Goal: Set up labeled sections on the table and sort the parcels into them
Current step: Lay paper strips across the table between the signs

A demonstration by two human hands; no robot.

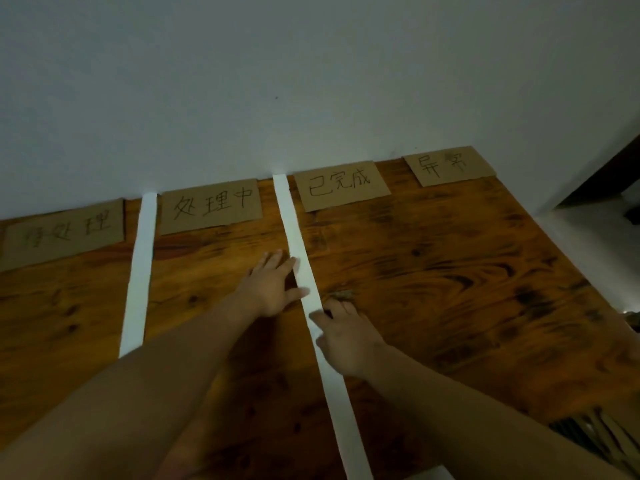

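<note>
On a wooden table point(450, 271) with cardboard labels point(211, 206) along its far edge, the left hand point(273, 285) presses flat and spread on the second white strip point(294, 216), while the right hand point(343, 334) curls beside it, grip unclear; smoothing it straight toward the near edge seems best.

dim light, soft blur, edges bowed

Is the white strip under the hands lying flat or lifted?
Flat: the white strip lies straight on the table, the left hand resting on it.
</note>
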